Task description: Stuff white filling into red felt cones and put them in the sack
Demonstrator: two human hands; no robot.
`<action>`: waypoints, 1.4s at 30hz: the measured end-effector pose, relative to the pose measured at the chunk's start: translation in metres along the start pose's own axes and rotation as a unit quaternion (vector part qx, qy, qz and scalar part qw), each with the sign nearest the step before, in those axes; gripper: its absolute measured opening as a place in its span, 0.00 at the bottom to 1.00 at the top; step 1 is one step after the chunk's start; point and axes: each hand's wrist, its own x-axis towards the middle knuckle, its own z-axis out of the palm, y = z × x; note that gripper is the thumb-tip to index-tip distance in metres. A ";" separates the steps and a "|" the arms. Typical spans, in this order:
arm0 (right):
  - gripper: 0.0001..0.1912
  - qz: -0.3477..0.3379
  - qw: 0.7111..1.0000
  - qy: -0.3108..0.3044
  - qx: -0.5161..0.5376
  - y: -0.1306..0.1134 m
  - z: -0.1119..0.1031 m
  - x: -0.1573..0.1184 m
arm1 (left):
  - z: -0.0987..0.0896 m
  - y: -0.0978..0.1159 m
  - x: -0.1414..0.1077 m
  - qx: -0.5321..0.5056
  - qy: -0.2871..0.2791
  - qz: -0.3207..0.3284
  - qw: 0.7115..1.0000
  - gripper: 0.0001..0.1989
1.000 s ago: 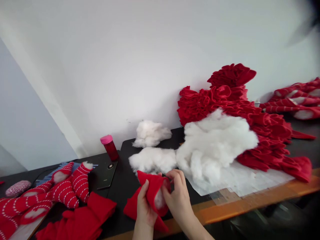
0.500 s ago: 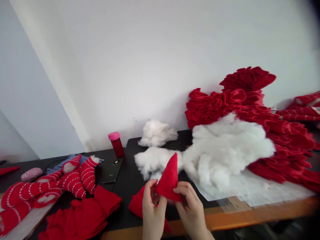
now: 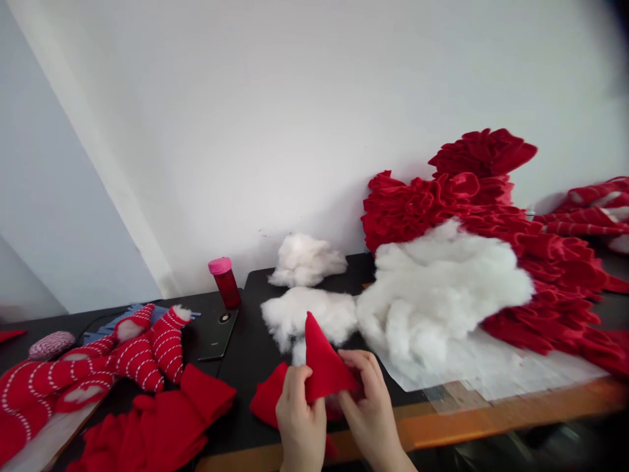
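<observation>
A red felt cone (image 3: 325, 367), its tip pointing up, is held between my two hands over the front of the table. My left hand (image 3: 301, 410) pinches its lower left side, thumb and fingers closed on the cloth. On the lower right side, my right hand (image 3: 366, 400) grips the edge, fingers bent around it. The inside of the cone is hidden from view. Just left of and behind my left hand lies another red felt piece (image 3: 268, 396). Beyond the cone's tip sits a flattened tuft of white stuffing (image 3: 309, 314).
A big heap of white stuffing (image 3: 442, 288) rests right, before piled red felt pieces (image 3: 417, 206). Left are stacked red cloth (image 3: 162, 423), striped stuffed pieces (image 3: 137, 357), a phone (image 3: 219, 337) and a pink-capped red bottle (image 3: 225, 283). A wooden edge (image 3: 457, 419) runs along the front.
The cone has turned in my hands, so its tip has swung from leaning right to leaning left. Both hands stay on it. The whole view has shifted slightly.
</observation>
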 end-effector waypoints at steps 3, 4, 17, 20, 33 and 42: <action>0.19 0.125 0.988 -0.045 0.076 0.003 0.003 -0.005 | 0.004 0.003 -0.004 -0.006 -0.015 0.019 1.000 0.14; 0.16 0.151 0.982 -0.058 0.094 0.004 0.003 -0.006 | 0.005 0.005 -0.006 -0.004 -0.009 0.029 1.000 0.13; 0.17 -0.064 0.994 -0.077 0.049 -0.005 -0.009 -0.004 | 0.000 0.032 0.011 0.052 -0.158 -0.026 0.986 0.07; 0.20 -0.064 0.997 -0.048 -0.009 0.004 -0.015 -0.006 | 0.004 0.022 0.010 0.081 -0.085 -0.015 0.993 0.08; 0.15 -0.026 0.998 -0.040 0.050 -0.005 -0.007 0.002 | 0.014 0.034 0.006 0.005 -0.101 -0.132 0.986 0.07; 0.13 -0.035 0.998 -0.028 0.033 0.002 -0.009 0.001 | 0.008 0.034 0.003 0.045 -0.036 0.011 0.998 0.16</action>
